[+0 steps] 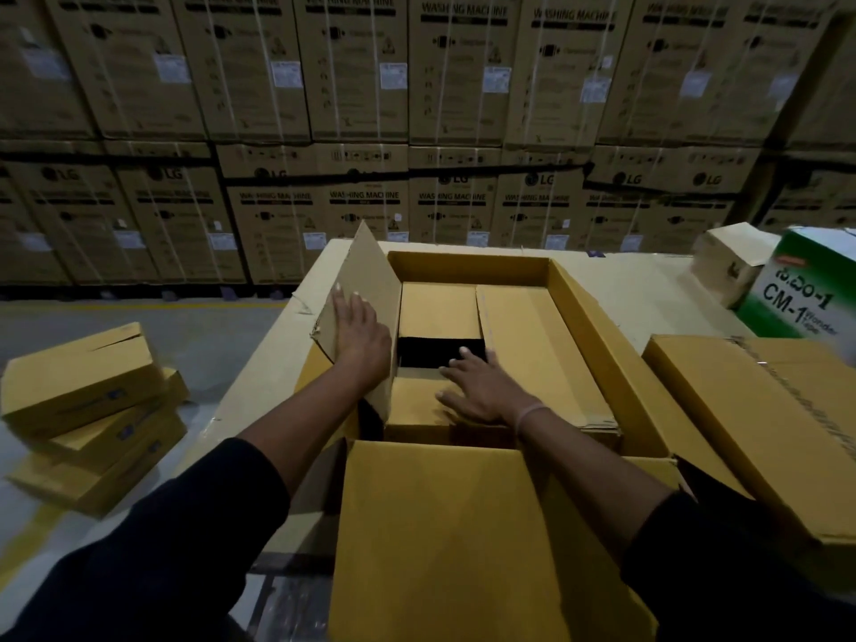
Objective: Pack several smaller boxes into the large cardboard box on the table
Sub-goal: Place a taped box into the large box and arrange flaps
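Note:
The large cardboard box (pixel 597 317) stands open on the table, its near flap (pixel 444 539) hanging toward me. My left hand (pixel 359 335) lies flat with straight fingers against the raised left flap (pixel 366 271). My right hand (pixel 481 386) presses with spread fingers on a small box (pixel 417 410) lying inside at the near end. Another small box (pixel 437 312) sits at the far end, and a long one (pixel 537 345) fills the right side. A dark gap (pixel 426 352) shows between the two small boxes.
A stack of flat yellow boxes (pixel 88 410) sits low at the left by the floor. On the table right lie a long yellow box (pixel 759 424), a green-and-white tape carton (pixel 801 294) and a small brown box (pixel 732 261). Washing machine cartons (pixel 417 108) form a wall behind.

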`<state>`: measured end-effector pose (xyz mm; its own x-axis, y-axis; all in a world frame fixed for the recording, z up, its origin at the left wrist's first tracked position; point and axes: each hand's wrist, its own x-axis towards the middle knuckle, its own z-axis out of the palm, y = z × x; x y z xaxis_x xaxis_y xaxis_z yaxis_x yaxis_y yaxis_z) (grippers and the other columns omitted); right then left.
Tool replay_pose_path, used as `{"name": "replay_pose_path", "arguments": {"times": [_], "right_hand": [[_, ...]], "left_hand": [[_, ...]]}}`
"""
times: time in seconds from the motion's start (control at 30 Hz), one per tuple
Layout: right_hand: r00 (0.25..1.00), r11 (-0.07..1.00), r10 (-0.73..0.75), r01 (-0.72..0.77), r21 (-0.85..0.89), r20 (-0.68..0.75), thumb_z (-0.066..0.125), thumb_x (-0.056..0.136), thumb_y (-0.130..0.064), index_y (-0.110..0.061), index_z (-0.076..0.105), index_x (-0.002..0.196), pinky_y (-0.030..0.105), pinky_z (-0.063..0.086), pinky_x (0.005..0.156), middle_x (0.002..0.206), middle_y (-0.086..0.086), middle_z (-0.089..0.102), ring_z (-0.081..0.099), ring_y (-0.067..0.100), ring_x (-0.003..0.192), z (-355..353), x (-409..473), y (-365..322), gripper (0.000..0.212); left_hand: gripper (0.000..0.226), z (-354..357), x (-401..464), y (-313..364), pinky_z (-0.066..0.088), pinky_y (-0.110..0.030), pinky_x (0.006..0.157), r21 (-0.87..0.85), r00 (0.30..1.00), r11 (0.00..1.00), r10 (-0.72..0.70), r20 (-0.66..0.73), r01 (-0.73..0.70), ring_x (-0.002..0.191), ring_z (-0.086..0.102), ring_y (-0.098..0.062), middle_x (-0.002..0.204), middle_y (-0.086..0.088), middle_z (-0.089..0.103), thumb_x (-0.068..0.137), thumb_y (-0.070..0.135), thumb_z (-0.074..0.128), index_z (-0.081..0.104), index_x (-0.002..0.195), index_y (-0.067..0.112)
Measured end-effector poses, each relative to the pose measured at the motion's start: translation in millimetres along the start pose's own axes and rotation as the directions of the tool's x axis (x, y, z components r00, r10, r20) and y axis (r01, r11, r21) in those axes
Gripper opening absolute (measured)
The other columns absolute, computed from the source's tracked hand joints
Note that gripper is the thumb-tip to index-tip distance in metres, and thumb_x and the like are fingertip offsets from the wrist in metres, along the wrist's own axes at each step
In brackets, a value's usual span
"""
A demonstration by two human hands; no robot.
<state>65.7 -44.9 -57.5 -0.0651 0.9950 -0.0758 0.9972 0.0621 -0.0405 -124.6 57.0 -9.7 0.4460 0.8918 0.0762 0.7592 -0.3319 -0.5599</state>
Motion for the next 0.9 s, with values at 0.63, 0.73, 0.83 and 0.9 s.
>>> {"name": "replay_pose_path", "arguments": {"times": [0.63,0.73,0.83,0.9], "right_hand": [[0.748,0.570,0.657,-0.571,-0.591,-0.090,0.045,0.098,-0.049,-0.012,0.047,0.153,0.072,0.002,0.121,0.166,0.025,0.024,0.007,0.050,0.155,-100.6,-22.3,92.7,0.066],[0.756,0.564,0.646,-0.567,-0.601,-0.106,0.045,0.094,-0.055,-0.017,0.038,0.159,0.075,-0.003,0.117,0.170,0.019,0.013,-0.002,0.047,0.156,-87.8,-43.0,132.8,0.075],[0.773,0.534,0.621,-0.540,-0.650,-0.131,0.046,0.089,-0.060,-0.023,0.038,0.158,0.079,-0.004,0.112,0.171,0.016,0.008,-0.006,0.047,0.156,-73.5,-43.6,150.7,0.079],[0.787,0.528,0.598,-0.529,-0.665,-0.151,0.045,0.088,-0.065,-0.021,0.037,0.158,0.079,-0.007,0.111,0.171,0.017,0.009,-0.006,0.048,0.156,-70.3,-33.9,154.9,0.084]], "left_hand": [[0.063,-1.4,45.4,11.2,-0.011,-0.074,0.116,-0.109,0.997,0.992,0.071,0.043,-0.066,0.153,0.012,-0.047,0.161,-0.027,0.028,0.096,0.055,0.044,0.047,0.147,0.017],[0.066,2.9,57.5,15.2,-0.009,-0.073,0.116,-0.094,0.998,0.994,0.062,0.015,-0.060,0.153,0.012,-0.047,0.161,-0.027,0.027,0.095,0.058,0.042,0.044,0.148,0.018],[0.069,5.0,70.7,19.8,-0.009,-0.073,0.116,-0.077,0.998,0.995,0.061,-0.018,-0.062,0.153,0.014,-0.047,0.160,-0.027,0.029,0.094,0.060,0.042,0.041,0.149,0.018],[0.073,7.4,80.6,22.9,-0.010,-0.072,0.117,-0.081,0.998,0.995,0.058,-0.022,-0.059,0.153,0.014,-0.046,0.160,-0.026,0.029,0.094,0.064,0.041,0.037,0.153,0.019]]}}
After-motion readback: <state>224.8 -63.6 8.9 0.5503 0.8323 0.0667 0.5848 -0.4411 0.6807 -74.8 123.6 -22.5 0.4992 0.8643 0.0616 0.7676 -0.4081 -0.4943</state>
